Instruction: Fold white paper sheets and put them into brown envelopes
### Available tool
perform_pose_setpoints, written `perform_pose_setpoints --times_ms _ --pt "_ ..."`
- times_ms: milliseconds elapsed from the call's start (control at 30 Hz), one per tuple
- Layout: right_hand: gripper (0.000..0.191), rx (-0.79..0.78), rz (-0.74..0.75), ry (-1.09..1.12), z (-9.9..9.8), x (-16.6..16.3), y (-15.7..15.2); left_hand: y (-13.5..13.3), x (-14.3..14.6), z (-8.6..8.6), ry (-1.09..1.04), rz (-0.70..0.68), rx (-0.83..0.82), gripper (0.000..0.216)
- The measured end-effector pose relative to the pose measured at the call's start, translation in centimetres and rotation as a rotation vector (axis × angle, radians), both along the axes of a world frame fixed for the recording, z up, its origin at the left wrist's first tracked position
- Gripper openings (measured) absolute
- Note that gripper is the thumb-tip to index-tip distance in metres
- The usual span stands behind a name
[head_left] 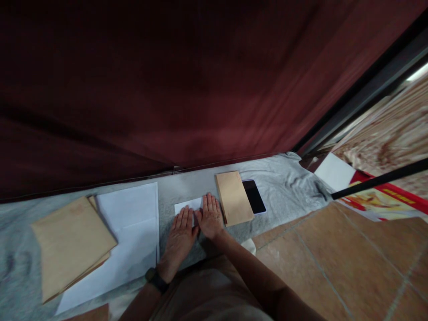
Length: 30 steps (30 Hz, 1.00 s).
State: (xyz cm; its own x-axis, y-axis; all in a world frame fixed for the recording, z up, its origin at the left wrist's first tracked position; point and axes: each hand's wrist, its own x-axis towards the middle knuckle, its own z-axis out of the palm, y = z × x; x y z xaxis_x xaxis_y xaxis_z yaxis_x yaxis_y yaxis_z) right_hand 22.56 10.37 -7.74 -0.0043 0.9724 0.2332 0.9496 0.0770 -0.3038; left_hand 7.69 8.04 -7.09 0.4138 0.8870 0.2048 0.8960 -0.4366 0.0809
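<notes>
A small piece of white paper [189, 204], perhaps folded, lies on the grey cloth in front of me. My left hand [182, 229] rests flat on its left part, fingers stretched out. Against its right end presses my right hand [210, 216], also flat, with the thumbs of both hands close together. Just right of the right hand is a stack of brown envelopes [236, 198]. Larger white sheets [133, 232] lie to the left of my left hand. Both palms hide part of the small paper.
Bigger brown envelopes [75, 245] overlap the white sheets at the left. A dark-screened tablet or phone [254, 196] sits partly under the right stack. The grey cloth [284, 187] covers a narrow surface along a dark red curtain [200, 111]. A black pole [381, 178] crosses at the right.
</notes>
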Motion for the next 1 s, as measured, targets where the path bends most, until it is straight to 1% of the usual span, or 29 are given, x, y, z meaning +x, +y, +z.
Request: perform_pose_setpoints --times_ms 200,400,500,600,700,800,900,1000 --pt "0.057 -0.011 -0.028 0.073 0.4 0.3 -1.0 0.6 0.5 0.2 0.082 0.021 -0.068 0.054" --pt "0.055 -0.07 -0.058 0.109 1.2 1.3 -2.0 0.5 2.2 0.0 0.116 0.009 -0.104 0.065" --pt "0.054 -0.061 -0.098 0.133 1.8 1.6 -1.6 0.1 3.2 0.3 0.108 -0.018 -0.13 0.067" --pt "0.052 -0.057 -0.139 0.171 2.3 1.7 -0.8 0.2 3.9 0.9 0.113 -0.016 -0.14 0.061" --pt "0.048 -0.126 -0.205 0.191 2.9 2.0 0.2 0.7 4.6 1.4 0.109 -0.031 -0.127 0.055" --pt "0.038 -0.212 -0.236 0.221 3.5 2.4 0.9 0.7 5.1 1.5 0.062 -0.039 -0.086 0.058" --pt "0.028 -0.218 -0.2 0.261 4.2 2.7 0.9 0.1 5.2 1.5 0.004 -0.03 -0.041 0.063" --pt "0.026 -0.187 -0.101 0.301 5.2 2.7 0.3 -0.5 5.1 2.2 -0.041 -0.009 -0.02 0.065"
